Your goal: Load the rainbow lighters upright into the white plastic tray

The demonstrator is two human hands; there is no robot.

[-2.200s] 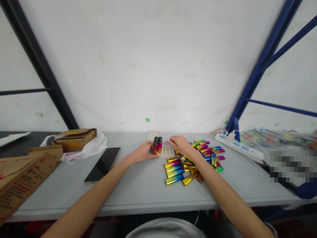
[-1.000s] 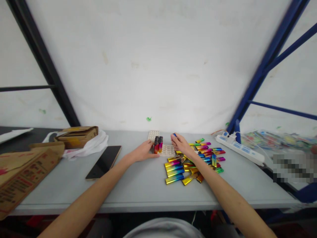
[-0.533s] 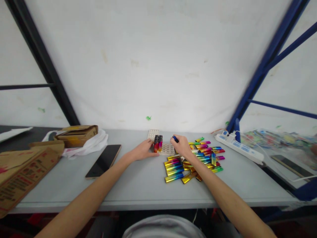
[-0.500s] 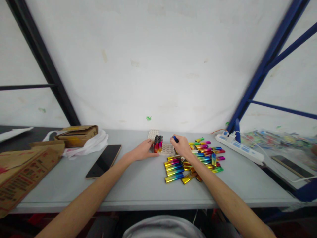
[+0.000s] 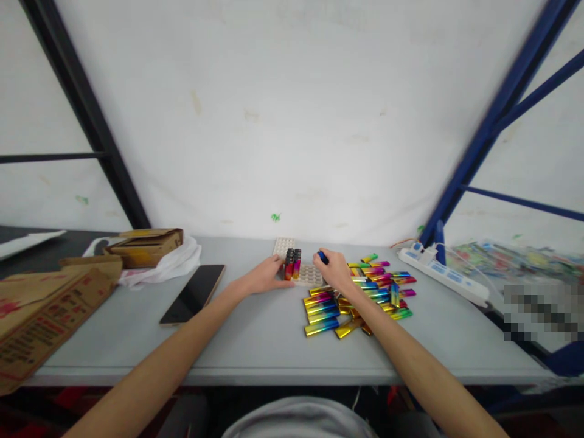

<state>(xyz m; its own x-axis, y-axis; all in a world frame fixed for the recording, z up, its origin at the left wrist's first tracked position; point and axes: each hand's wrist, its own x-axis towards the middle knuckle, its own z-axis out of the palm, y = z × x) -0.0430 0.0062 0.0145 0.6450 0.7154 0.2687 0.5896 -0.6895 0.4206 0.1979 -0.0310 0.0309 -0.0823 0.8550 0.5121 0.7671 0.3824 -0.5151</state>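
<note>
My left hand [image 5: 264, 275] rests at the left end of a pale holed tray [image 5: 309, 275], thumb and fingers apart around its edge and the standing lighters [image 5: 292, 265]. These have black tops and shiny red, orange and purple bodies, upright in rows. My right hand [image 5: 336, 269] is closed on a blue lighter [image 5: 323, 257], just above the tray's right end; only the lighter's blue end shows. Under and beside my right forearm lies a loose pile of shiny rainbow-coloured lighters [image 5: 322, 328], some overlapping.
A second pale holed tray [image 5: 283, 246] lies behind, near the wall. To the left are a phone [image 5: 194, 295], a white plastic bag [image 5: 176, 263] and cardboard boxes [image 5: 146, 248]. A white power strip [image 5: 442, 274] with cables lies at the right.
My view has shifted slightly. Both hands keep nearly the same places, and the blue lighter in my right hand has turned a little.
</note>
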